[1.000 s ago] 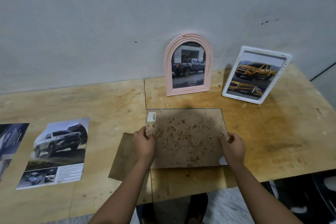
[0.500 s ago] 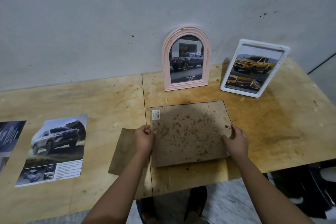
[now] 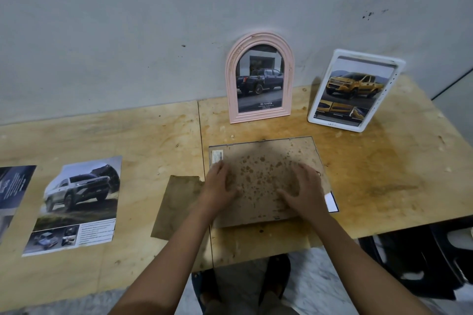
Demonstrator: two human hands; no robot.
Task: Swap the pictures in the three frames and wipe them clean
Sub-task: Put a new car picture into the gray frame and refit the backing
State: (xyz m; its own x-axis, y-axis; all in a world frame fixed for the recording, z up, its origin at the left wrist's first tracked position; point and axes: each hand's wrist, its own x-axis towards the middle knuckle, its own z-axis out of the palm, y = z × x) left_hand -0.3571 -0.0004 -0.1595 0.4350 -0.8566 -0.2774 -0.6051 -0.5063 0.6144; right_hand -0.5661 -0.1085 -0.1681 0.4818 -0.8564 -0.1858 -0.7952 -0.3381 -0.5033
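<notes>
Left hand [image 3: 220, 186] flat on the left part of a face-down rectangular picture frame with a stained brown back [image 3: 263, 161], fingers spread and relaxed, grasping nothing, only pressing down. Right hand [image 3: 304, 192] likewise spread over the right part of that back, fingers straight, clasped round nothing. Frame itself flat on the pale plywood table [image 3: 143, 135], close to the front edge, with a small white barcode sticker [image 3: 217, 156] at its far left corner.

Sweeping from the left: at the very edge, a dark printed sheet [image 3: 12, 186], cut off by the view. Just beside it, a loose print of a silver off-roader [image 3: 76, 199], face up on the wood. Next, a plain brown sheet of card [image 3: 176, 202], touching the left side of the face-down frame, one corner hidden behind the left wrist.

Beyond the hands, upright against the grey wall [image 3: 128, 33], a pink arched frame [image 3: 230, 79] around a dark blue pickup picture [image 3: 259, 84]. Peeking out from under the right side of the face-down frame, just beside the right hand, a white-and-blue paper corner [image 3: 331, 202]. Further right and back, tilted against the wall, a white rounded rectangular frame [image 3: 371, 59] around a yellow pickup picture [image 3: 354, 89], near the pink one but apart from it. Below the table's right end, dark shapes on the floor, too dim to tell.
</notes>
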